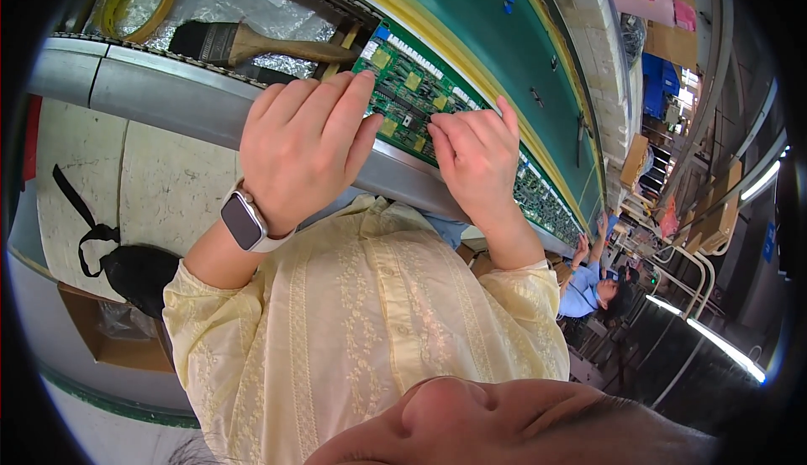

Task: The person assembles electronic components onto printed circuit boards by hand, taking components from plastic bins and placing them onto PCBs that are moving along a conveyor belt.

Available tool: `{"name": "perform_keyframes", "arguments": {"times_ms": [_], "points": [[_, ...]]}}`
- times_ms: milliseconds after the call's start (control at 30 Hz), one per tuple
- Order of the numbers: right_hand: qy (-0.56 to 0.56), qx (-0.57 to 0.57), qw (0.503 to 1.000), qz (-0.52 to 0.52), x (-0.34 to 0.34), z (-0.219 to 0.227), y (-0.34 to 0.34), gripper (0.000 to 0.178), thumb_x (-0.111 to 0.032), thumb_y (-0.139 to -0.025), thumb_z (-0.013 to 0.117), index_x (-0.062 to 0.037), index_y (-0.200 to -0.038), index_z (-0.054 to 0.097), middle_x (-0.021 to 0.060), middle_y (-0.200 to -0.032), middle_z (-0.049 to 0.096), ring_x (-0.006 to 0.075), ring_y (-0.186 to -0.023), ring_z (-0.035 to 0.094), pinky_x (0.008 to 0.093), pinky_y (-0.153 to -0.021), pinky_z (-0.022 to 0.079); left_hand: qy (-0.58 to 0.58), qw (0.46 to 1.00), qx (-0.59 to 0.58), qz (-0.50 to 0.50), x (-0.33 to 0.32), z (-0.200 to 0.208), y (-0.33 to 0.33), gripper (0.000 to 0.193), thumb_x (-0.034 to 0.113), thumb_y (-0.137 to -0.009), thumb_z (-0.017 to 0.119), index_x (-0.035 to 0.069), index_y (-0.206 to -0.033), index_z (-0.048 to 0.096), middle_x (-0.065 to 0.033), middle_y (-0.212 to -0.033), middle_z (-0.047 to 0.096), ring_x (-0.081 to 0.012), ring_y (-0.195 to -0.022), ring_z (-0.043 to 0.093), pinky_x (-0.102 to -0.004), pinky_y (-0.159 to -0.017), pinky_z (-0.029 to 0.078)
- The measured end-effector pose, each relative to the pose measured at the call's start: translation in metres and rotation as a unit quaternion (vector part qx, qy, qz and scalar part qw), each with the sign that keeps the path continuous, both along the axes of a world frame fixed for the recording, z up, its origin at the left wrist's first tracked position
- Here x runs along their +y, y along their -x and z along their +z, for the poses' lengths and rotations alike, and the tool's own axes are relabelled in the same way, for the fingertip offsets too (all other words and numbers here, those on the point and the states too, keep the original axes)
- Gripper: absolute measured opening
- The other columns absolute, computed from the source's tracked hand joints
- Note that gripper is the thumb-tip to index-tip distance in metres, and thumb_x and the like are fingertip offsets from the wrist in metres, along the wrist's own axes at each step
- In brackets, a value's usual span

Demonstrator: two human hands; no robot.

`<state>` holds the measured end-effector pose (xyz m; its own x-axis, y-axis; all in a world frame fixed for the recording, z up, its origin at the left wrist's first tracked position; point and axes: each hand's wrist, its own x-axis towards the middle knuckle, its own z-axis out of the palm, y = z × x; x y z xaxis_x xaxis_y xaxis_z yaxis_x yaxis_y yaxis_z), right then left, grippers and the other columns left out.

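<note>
Closest to us is our pale yellow embroidered cotton-look shirt (391, 297), and just past it are both bare hands, palms down. Our left hand (307, 146), with a silver square-faced smartwatch on a white strap (245, 221) at the wrist, is loosely open: fingers bent, thumb apart, forefinger tip right at the left end of a green printed circuit board packed with small parts (403, 99). Our right hand (479, 158) is curled over that same board further right, thumb and forefinger bunched together at its surface, and we honestly can't tell if there's something tiny pinched in there. So the board sits between the two hands and a bit beyond them, on the far side of a smooth grey metal rail (160, 87). Up past the left hand we've got a flat brush with dark bristles and a wooden handle (277, 46), lying by crinkly clear plastic (290, 15) and a yellow ring of tape (166, 7). Beyond the board there's a long flat dark green surface (496, 28), and way off to the right a co-worker in light blue (578, 293) has arms raised at the same line.
</note>
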<state>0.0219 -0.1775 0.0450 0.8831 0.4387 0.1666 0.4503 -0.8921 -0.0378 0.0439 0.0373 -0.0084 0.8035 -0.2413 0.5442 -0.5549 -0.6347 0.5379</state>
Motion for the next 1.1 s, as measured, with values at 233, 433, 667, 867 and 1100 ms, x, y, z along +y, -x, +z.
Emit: {"name": "perform_keyframes", "arguments": {"times_ms": [233, 433, 667, 867, 1100], "points": [[0.003, 0.001, 1.0, -0.002, 0.001, 0.001, 0.0, 0.016, -0.008, -0.072, 0.078, -0.0105, -0.085, 0.07, 0.0003, -0.076, 0.063, 0.0189, -0.074, 0.06, 0.0489, -0.099, 0.042, 0.004, 1.0, 0.029, -0.011, 0.002, 0.005, 0.001, 0.037, 0.016, -0.078, 0.074, 0.003, -0.112, 0.066, -0.0077, -0.098, 0.069, -0.023, -0.079, 0.064, -0.0341, -0.07, 0.049], [0.006, 0.001, 1.0, 0.011, 0.0, 0.001, -0.001, 0.018, -0.007, -0.071, 0.078, -0.0096, -0.087, 0.069, -0.0003, -0.075, 0.061, 0.0185, -0.075, 0.058, 0.0487, -0.098, 0.042, 0.004, 1.0, 0.015, -0.005, 0.001, 0.001, 0.0, 0.036, 0.018, -0.078, 0.073, 0.004, -0.111, 0.065, -0.0058, -0.097, 0.068, -0.0206, -0.077, 0.062, -0.0334, -0.068, 0.048], [0.017, -0.002, 1.0, 0.003, 0.0, -0.003, 0.0, 0.017, -0.007, -0.073, 0.076, -0.0096, -0.087, 0.067, 0.0013, -0.077, 0.06, 0.0199, -0.076, 0.059, 0.0489, -0.098, 0.041, 0.0, 1.0, 0.003, 0.0, 0.0, 0.0, 0.0, 0.034, 0.019, -0.079, 0.072, 0.005, -0.109, 0.065, -0.0042, -0.095, 0.067, -0.0183, -0.075, 0.061, -0.0331, -0.066, 0.047], [0.004, -0.013, 1.0, -0.004, -0.001, -0.007, 0.002, 0.014, -0.007, -0.074, 0.074, -0.0096, -0.086, 0.066, 0.0028, -0.079, 0.059, 0.021, -0.078, 0.059, 0.0492, -0.098, 0.041, 0.003, 1.0, 0.0, -0.002, -0.002, -0.001, 0.0, 0.034, 0.019, -0.08, 0.071, 0.005, -0.11, 0.064, -0.0044, -0.095, 0.067, -0.0186, -0.074, 0.061, -0.0331, -0.066, 0.047], [-0.021, 0.011, 0.999, -0.036, -0.001, -0.001, 0.003, 0.013, -0.007, -0.075, 0.074, -0.0091, -0.086, 0.066, 0.0038, -0.078, 0.06, 0.0224, -0.078, 0.059, 0.0485, -0.098, 0.041, -0.001, 1.0, 0.001, -0.004, -0.003, 0.006, -0.001, 0.033, 0.02, -0.08, 0.072, 0.005, -0.109, 0.065, -0.0046, -0.095, 0.068, -0.0189, -0.074, 0.061, -0.0332, -0.066, 0.047]]}}
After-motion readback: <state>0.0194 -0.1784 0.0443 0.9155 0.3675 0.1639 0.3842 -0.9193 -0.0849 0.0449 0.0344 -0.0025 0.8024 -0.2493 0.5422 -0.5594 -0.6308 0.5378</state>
